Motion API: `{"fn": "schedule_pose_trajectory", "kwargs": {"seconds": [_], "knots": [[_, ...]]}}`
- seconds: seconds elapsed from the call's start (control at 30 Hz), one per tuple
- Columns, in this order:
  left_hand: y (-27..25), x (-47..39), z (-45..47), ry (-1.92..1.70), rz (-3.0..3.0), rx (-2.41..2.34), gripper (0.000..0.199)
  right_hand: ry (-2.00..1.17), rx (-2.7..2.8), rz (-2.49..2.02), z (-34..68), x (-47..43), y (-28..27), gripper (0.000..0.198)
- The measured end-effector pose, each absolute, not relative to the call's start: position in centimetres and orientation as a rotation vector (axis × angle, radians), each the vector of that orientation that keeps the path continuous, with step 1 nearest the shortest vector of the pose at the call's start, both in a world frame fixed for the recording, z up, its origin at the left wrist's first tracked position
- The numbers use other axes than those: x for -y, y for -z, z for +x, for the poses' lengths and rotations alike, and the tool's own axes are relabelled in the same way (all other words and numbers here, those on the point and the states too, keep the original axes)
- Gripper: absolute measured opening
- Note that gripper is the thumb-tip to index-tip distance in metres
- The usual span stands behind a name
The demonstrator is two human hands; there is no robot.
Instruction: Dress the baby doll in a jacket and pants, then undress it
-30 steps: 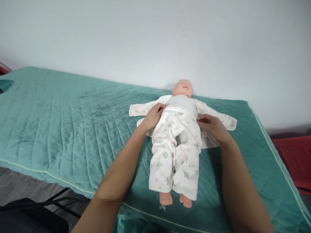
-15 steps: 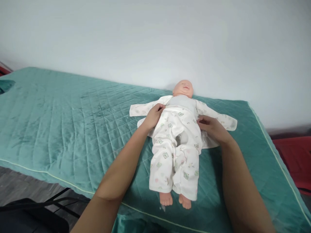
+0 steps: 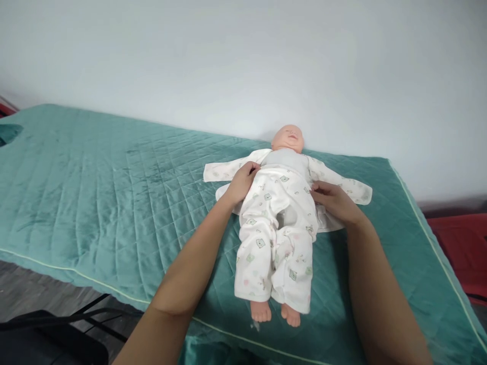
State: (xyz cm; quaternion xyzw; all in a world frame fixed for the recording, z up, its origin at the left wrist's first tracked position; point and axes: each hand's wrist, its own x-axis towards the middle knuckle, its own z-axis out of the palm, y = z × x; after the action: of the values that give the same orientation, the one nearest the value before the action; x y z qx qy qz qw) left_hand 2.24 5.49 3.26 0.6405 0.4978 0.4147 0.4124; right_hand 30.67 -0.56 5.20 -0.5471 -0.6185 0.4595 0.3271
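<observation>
A baby doll (image 3: 288,139) lies on its back, its feet towards me. It wears white printed trousers (image 3: 258,243) pulled up over its belly, with an opening at the crotch. A matching printed jacket (image 3: 342,185) lies spread open under it, sleeves out to both sides, and the grey torso (image 3: 285,158) shows above the waistband. My left hand (image 3: 243,181) is closed in a pinch on the waistband at the doll's left-hand side in view. My right hand (image 3: 331,200) pinches the trousers' edge at the opposite side, its fingertips partly hidden.
The doll rests on a bed with a green quilted cover (image 3: 114,203), against a pale wall (image 3: 243,66). Red chairs (image 3: 460,253) show at the right. A black object (image 3: 49,339) stands on the floor at lower left.
Almost nothing differs. Both hands stay at the trousers' waist, and the whole scene sits very slightly further right in view.
</observation>
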Motion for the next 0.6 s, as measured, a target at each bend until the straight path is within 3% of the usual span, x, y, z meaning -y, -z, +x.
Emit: {"fn": "schedule_pose_trajectory", "kwargs": {"seconds": [0.17, 0.37, 0.6], "knots": [[-3.8, -5.4, 2.2, -1.083, 1.648, -1.384, 0.013, -1.004, 1.457, -1.51, 30.7, 0.2, -4.4, 0.036], [-3.6, -5.3, 2.2, -1.127, 1.625, -1.463, 0.013, -0.259, 1.372, -1.614, 29.4, -0.6, -4.2, 0.025], [-3.6, -5.3, 2.1, -0.929, 1.737, -1.455, 0.013, -0.335, 1.507, -1.595, 28.8, -0.8, -3.5, 0.022]]}}
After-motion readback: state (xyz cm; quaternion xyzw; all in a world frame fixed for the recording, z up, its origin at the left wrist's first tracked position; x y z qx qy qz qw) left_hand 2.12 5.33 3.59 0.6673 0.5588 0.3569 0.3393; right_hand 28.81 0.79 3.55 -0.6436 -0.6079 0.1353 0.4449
